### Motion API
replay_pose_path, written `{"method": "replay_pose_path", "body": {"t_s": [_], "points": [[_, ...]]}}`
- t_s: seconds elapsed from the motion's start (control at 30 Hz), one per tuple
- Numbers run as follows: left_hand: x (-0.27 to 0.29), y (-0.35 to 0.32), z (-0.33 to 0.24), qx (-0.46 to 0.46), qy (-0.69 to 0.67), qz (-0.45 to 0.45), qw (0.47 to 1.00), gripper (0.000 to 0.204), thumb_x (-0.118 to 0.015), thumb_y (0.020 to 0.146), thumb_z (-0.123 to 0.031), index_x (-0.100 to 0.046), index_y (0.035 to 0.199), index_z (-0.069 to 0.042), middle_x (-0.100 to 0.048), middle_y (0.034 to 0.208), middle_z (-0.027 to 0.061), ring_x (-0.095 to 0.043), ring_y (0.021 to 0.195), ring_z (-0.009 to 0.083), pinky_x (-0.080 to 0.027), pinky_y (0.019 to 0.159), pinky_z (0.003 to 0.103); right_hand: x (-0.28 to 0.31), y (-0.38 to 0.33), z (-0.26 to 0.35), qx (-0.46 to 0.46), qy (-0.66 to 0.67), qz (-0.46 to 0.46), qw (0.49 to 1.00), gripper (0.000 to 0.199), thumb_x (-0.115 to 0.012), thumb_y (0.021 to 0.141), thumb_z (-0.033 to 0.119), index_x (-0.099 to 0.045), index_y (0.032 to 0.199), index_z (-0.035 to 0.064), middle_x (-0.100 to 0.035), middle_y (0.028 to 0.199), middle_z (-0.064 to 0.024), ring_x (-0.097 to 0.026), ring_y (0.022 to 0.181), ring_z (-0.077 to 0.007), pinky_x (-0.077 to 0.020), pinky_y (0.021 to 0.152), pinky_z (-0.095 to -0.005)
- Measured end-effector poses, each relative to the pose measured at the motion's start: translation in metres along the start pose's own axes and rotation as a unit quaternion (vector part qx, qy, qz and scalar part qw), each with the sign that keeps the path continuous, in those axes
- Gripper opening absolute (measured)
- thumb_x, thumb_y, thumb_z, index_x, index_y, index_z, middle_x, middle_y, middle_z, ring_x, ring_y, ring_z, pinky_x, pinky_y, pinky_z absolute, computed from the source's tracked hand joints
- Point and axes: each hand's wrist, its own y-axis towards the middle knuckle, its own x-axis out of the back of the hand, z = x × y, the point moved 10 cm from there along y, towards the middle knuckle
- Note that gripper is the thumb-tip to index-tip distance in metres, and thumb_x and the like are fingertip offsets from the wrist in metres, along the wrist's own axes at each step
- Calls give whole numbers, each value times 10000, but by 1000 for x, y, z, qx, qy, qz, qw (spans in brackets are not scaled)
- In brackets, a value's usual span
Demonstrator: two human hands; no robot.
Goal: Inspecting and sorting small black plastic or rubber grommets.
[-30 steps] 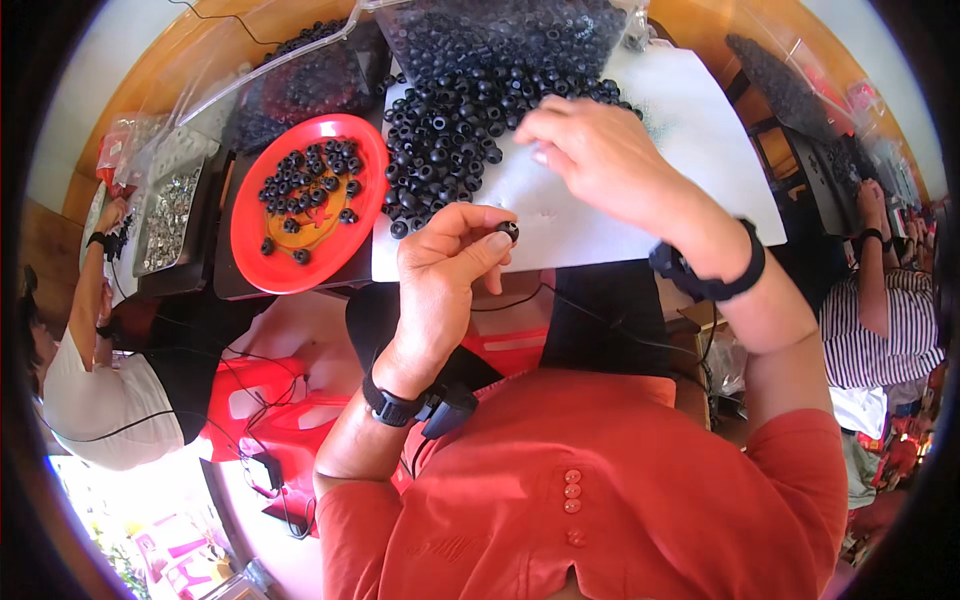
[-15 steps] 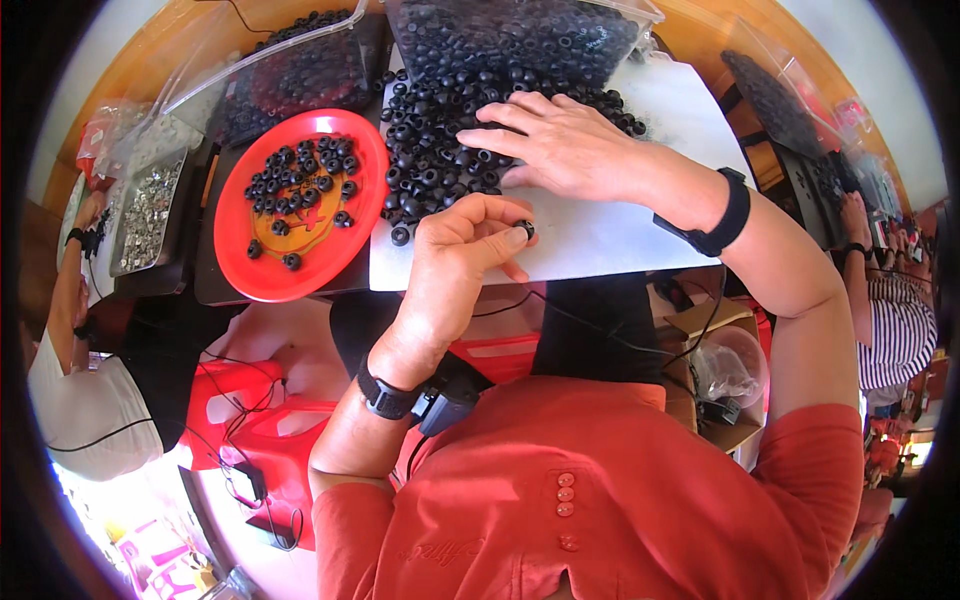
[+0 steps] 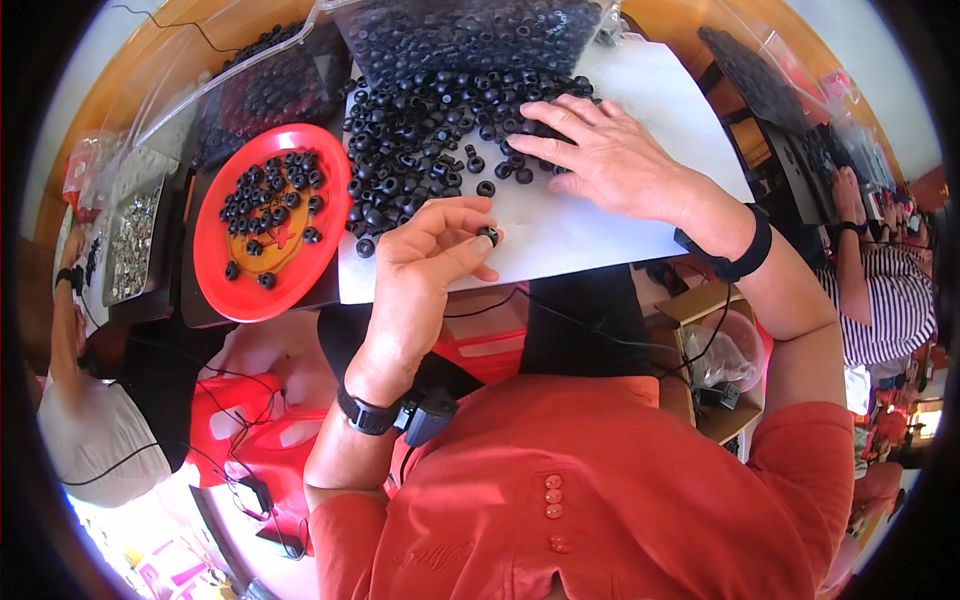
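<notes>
Between the thumb and fingertips of my left hand (image 3: 425, 250) is a small black bead-like part (image 3: 488, 235) with a hole in it. My right hand (image 3: 615, 160) lies palm down with its fingers spread, the fingertips touching the right side of a pile of black bead-like parts (image 3: 410, 150). The pile rests on a white sheet (image 3: 590, 240). A few loose parts (image 3: 486, 188) lie just off the pile between my two hands. What is under my right palm is hidden.
A red plate (image 3: 215, 270) with several of the same black parts stands left of the sheet. Behind the pile is a clear bin (image 3: 470, 40) full of them. A metal tray (image 3: 133, 235) of small shiny pieces lies far left. Other people (image 3: 875, 300) sit at both sides.
My right hand has moved right across the pile, and a few parts now lie apart from it. My left hand still pinches its black part. The whole view has shifted slightly.
</notes>
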Motion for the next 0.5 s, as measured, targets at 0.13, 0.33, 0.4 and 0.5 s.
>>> {"method": "replay_pose_path", "body": {"t_s": [0.13,0.33,0.4,0.5], "points": [[0,-1,-3,-26,33,-1,999,182,-597,924,27,-670,1084,69,-631,1275,173,-673,1015,197,-569,754,294,10,-9,-21,-43,61,-22,997,541,-715,874,214,-576,1396,233,-478,1472,-61,-434,1356,-308,-378,1080,-469],[0,-1,-2,-34,28,-6,999,159,-616,901,49,-687,1044,57,-622,1262,147,-656,906,156,-578,766,291,37,-23,-38,-87,85,-56,991,320,-708,862,149,-694,1180,124,-641,1193,-65,-584,1153,-270,-439,1000,-429],[1,-2,-3,-37,29,-8,999,158,-616,900,50,-688,1040,58,-623,1259,147,-654,911,157,-581,767,292,35,-27,-39,-140,113,-19,983,221,-708,855,131,-710,1075,107,-681,1053,-65,-655,1002,-285,-506,876,-416],[-1,-3,-4,-40,40,-3,998,156,-617,901,48,-690,1038,59,-618,1264,144,-650,932,154,-587,776,295,40,-23,-12,-142,171,-57,973,151,-709,847,127,-710,996,101,-685,934,-63,-678,845,-305,-540,740,-407]]}}
